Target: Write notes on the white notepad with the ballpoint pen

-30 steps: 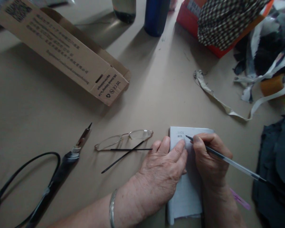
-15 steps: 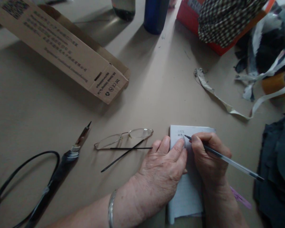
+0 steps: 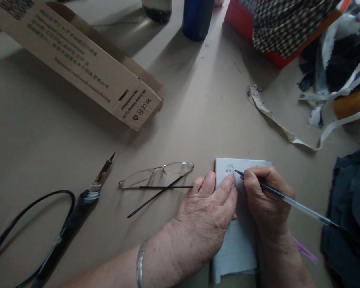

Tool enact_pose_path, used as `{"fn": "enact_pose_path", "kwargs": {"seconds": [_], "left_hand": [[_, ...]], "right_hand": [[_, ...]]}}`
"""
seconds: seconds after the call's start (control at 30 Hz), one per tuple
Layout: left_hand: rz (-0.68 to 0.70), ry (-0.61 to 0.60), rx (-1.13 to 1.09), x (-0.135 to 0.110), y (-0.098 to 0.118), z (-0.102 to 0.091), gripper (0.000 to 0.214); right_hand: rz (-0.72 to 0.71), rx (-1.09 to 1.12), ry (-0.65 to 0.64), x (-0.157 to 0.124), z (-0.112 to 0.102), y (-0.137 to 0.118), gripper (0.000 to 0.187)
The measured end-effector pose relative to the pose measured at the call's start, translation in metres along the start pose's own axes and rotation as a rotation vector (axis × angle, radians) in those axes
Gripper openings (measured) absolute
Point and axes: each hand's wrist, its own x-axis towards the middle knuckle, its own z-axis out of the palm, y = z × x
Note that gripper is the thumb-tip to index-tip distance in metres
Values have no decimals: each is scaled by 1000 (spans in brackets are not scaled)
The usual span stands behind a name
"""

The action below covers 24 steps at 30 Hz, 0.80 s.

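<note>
White paper pad (image 3: 235, 250) lies on the table (image 3: 198, 132), short handwritten rows (image 3: 229, 168) near its far edge. Writing looks like the step in hand: our right hand (image 3: 269, 200) pinches the pen (image 3: 303, 211), fingers closed round it, tip by the second row; touching or just above, we can't tell. Our left hand (image 3: 207, 214) is loosely open, straddling the pad's left edge, nothing visibly gripped. Next stroke, we judge, needs a steady pad and light pressure. Glasses (image 3: 165, 187) just left; corded tool (image 3: 73, 220) farther left; cardboard box (image 3: 87, 72) beyond; dark cloth (image 3: 352, 216) right.
</note>
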Motion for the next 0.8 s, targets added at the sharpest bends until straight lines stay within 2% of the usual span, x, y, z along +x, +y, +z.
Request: {"fn": "enact_pose_path", "kwargs": {"seconds": [0.37,0.57,0.8], "left_hand": [[3,-8,-12,0,0,-2,36],[-6,-42,-23,1,1,-2,38],[-2,-15,-11,0,0,-1,37]], "right_hand": [[-47,-16,-17,2,0,-2,12],[-23,-3,-34,0,0,1,10],[2,15,-2,0,0,2,11]]}}
